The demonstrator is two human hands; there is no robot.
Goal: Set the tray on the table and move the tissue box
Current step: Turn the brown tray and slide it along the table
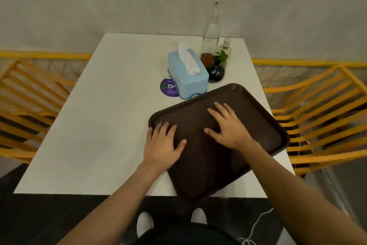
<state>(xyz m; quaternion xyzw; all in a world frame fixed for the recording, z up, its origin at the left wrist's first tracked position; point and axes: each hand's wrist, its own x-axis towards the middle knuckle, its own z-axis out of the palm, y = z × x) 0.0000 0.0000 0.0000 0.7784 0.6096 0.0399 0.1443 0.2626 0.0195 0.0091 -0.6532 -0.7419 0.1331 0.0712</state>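
Observation:
A dark brown tray (256, 109) lies flat on the white table (103, 117), turned at an angle, its near corner jutting past the table's front edge. My left hand (163, 145) rests palm-down on the tray's left edge, fingers spread. My right hand (228, 127) lies flat on the tray's middle, fingers apart. A light blue tissue box (187, 77) with a white tissue sticking up stands just beyond the tray's far left edge, close to it.
A tall glass bottle (211, 32), a small clear bottle (225, 45) and a black vase with green leaves (216, 70) cluster behind the tissue box. A purple round sticker (166, 88) lies on the table under the box's left side. Yellow slatted chairs (321, 117) flank the table.

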